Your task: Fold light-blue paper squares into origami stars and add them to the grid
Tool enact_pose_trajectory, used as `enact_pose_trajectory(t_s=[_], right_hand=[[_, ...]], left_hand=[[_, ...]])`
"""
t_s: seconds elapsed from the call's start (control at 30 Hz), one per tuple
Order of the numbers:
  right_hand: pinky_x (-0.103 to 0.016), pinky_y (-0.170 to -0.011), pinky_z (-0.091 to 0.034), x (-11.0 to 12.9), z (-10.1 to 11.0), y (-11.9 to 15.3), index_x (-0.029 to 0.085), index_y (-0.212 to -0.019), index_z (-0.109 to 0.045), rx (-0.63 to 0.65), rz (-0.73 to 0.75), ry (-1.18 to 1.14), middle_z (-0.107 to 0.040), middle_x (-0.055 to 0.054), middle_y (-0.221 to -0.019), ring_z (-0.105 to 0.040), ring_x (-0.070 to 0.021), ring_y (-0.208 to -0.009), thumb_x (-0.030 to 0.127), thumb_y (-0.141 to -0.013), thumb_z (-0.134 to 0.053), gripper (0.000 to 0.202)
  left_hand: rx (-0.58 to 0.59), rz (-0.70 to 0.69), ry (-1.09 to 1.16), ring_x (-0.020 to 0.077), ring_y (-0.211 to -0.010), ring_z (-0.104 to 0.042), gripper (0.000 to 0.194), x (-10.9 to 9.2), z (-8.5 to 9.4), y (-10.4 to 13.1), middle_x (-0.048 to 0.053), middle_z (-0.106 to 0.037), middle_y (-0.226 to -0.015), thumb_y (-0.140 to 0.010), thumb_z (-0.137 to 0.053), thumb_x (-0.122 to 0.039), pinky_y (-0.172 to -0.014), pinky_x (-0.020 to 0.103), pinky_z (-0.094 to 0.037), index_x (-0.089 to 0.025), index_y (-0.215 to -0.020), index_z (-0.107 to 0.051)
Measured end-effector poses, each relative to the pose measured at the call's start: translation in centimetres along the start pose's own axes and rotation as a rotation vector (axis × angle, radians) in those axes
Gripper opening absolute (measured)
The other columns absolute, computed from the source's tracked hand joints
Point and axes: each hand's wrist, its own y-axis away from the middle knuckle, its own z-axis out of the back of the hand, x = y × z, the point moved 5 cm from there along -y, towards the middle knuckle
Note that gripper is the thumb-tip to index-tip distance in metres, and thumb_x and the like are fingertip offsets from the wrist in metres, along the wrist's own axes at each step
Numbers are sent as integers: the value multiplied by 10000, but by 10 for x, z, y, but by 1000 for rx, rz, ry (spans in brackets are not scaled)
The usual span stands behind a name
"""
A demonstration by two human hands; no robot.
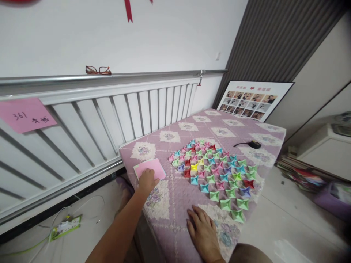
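A stack of paper with a pink sheet (157, 168) on top lies at the left edge of the patterned tablecloth (175, 204). My left hand (148, 180) rests on that stack, its fingers bent over the pink sheet; whether they grip it is hidden. My right hand (202, 228) lies on the cloth near the front edge, fingers spread, holding nothing. Just beyond it, rows of small folded paper stars (211, 179) in green, pink, blue, red and yellow cover the middle of the table, touching neither hand.
A black tape measure (255, 144) lies right of the stars. A framed photo board (253, 100) leans at the back. Along the left runs a white radiator (153, 109), with glasses (98, 70) on the pipe above and a pink note (27, 115). A power strip (66, 226) lies on the floor.
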Motion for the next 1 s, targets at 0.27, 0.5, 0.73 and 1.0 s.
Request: enact_pose_trajectory(t_s=[0.27,0.5,0.73,1.0], right_hand=[[-416,-934,-372,1,1,0,313,-1118,-627,11,-12,-14,-582,-38,-1254,-483,-245,-1178,346,-847,-489,306],[-426,-941,-360,1,1,-1,318,-1119,-624,21,-32,-19,-576,-29,-1260,-481,-238,-1181,345,-846,-489,306],[-423,-937,-359,2,3,0,318,-1116,-625,22,-36,-40,-573,-36,-1268,-473,-243,-1187,337,-848,-486,303],[-421,-947,-358,1,2,0,325,-1113,-624,23,-41,-36,-570,-29,-1272,-473,-238,-1188,329,-843,-489,302]], left_hand=[[-18,10,-19,271,-1031,-496,313,-6,-3,-1,115,-545,-1084,-869,-505,-425,-821,346,-417,-158,-1024,-559],[-5,-13,-20,217,-1002,-534,308,1,0,-6,116,-586,-1043,-947,-323,-277,-880,320,-390,-143,-1096,-558],[-50,-55,-33,241,-1078,-476,254,-13,4,2,107,-537,-1144,-891,-439,-252,-903,337,-372,-174,-1116,-528],[-29,-84,-26,255,-1103,-438,342,-34,-2,-3,103,-506,-1184,-855,-542,-307,-887,343,-374,-206,-1173,-467]])
